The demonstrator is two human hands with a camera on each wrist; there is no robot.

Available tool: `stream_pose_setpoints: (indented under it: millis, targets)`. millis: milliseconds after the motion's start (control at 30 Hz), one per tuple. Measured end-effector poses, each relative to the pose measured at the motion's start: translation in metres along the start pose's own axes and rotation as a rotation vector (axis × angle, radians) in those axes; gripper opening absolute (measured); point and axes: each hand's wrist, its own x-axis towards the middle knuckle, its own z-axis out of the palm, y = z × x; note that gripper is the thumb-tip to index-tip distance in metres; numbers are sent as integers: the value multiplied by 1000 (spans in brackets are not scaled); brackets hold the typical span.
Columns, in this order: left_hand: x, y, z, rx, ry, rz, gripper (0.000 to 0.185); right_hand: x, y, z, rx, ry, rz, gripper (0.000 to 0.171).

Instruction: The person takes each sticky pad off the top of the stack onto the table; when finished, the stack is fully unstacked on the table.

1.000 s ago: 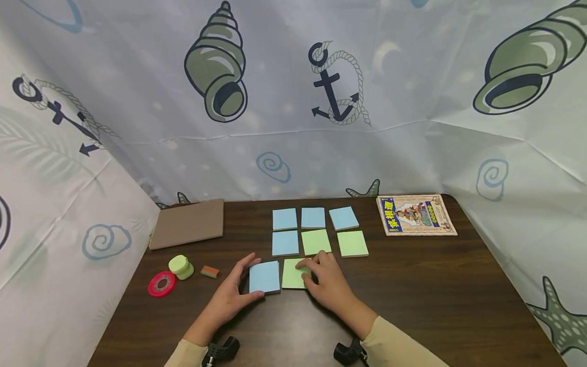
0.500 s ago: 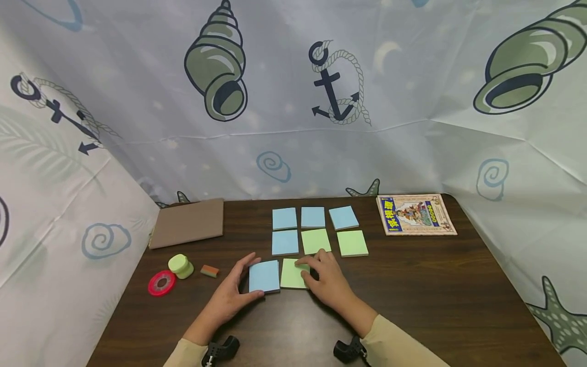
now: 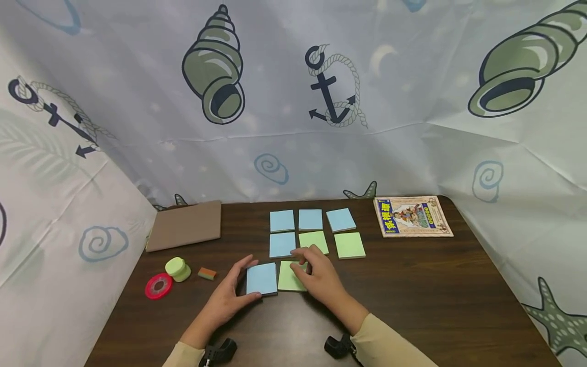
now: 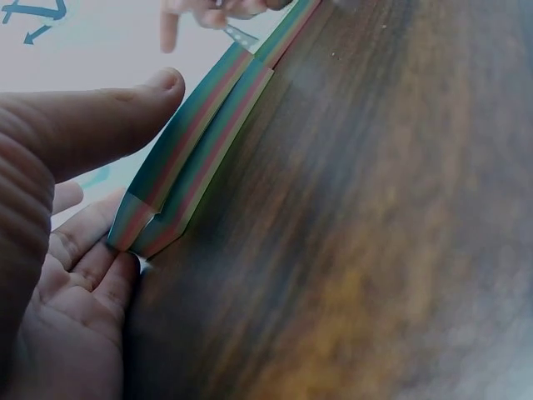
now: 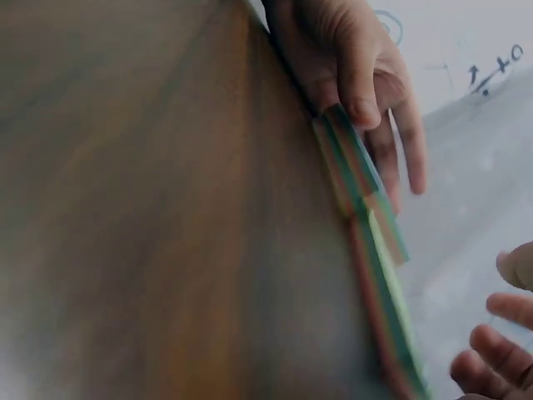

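Near the front edge of the counter (image 3: 412, 285), two pads of sticky notes lie flat, side by side and touching: the blue pad (image 3: 262, 278) at 9 o'clock, the green pad (image 3: 288, 277) at 3 o'clock. The left hand (image 3: 228, 296) cups the blue pad from its 7 o'clock side, thumb along the near edge and fingers curled at the far left edge. The right hand (image 3: 319, 278) comes in from 4 o'clock and is nearer the green pad, its curled fingertips pinching at that pad's top sheet near the 1 o'clock corner. Single blue and green notes lie in rows toward 12 o'clock
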Motion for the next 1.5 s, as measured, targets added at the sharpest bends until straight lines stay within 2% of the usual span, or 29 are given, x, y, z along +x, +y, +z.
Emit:
stream_pose_setpoints:
  millis: [200,367,500,600,700,833,1033,1300,1500]
  targets:
    - [-3,-1,0,-39,-10,-26,105,9,-20,13,28,-93,29,36]
    - [-3,0,-1,-33,-20,-27,104,14,-16,26,61,-183,47,47]
    - [-2,-1,-2,-27,-23,-26,104,15,-11,26,93,-240,89,57]
    - [-1,-1,-2,-31,-21,-17,103,17,-10,25,34,-281,81,67]
    - [1,-2,-2,-40,-18,-1,103,17,-10,27,-87,-305,32,79]
    - [1,-5,-1,-46,-14,25,102,15,-14,28,-218,-318,-8,86]
    - [-1,-6,-1,-44,-16,33,101,11,-19,30,-291,-326,-13,87]
    - [-2,-2,-1,-46,-23,-4,103,12,-16,30,-228,-312,-1,80]
    - [-2,-1,-2,-45,-28,-9,104,11,-10,31,-182,-301,-24,80]
